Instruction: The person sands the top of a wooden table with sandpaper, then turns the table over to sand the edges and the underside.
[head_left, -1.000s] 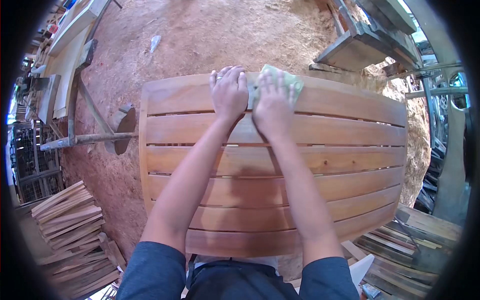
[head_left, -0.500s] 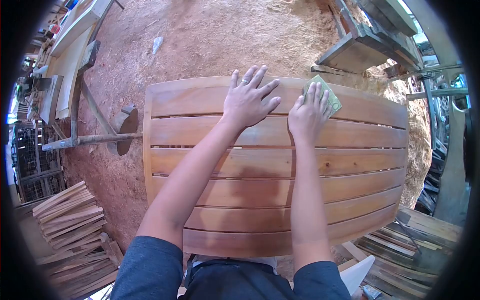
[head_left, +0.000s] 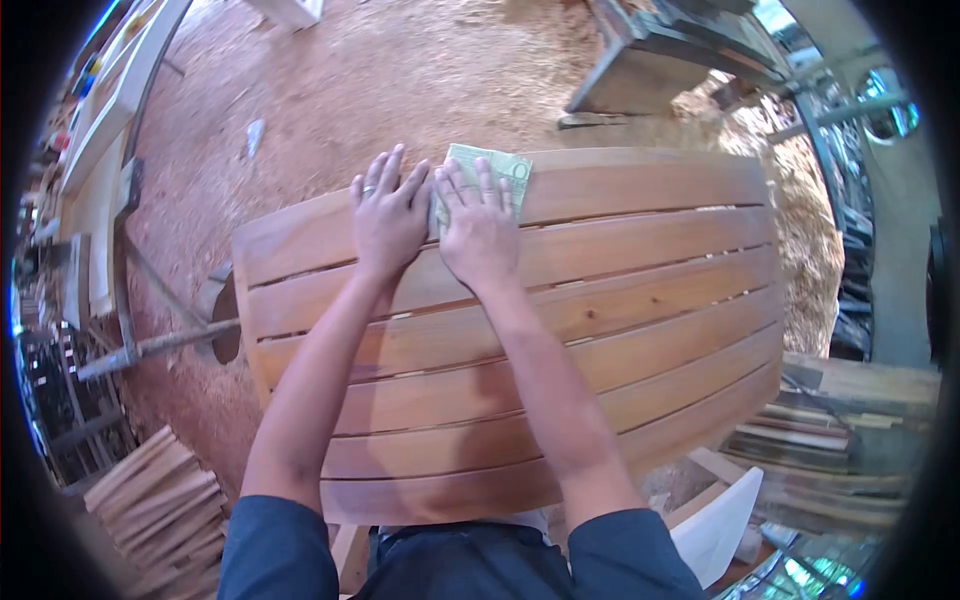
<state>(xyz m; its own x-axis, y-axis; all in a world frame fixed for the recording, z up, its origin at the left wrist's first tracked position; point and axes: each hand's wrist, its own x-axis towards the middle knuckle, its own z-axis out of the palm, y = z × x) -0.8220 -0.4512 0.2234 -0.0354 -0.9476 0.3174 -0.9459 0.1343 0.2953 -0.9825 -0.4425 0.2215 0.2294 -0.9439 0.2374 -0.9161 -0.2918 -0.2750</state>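
Sheet [head_left: 516, 172]: pale green, dark-printed | right grip [head_left: 480, 228]: flat atop, unclenched | left grip [head_left: 390, 222]: unclenched, fingers spread

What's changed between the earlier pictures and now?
Since the last picture, the right hand has slid the green sheet left along the far edge of the slatted tabletop. The left hand has also moved left, less far, so the hands are closer together. The view has turned. The sheet is still under the right hand.

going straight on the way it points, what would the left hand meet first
Nothing close, it seems: the left hand points off the far edge of the slatted tabletop, with only ground visible beyond; how far below is unclear.
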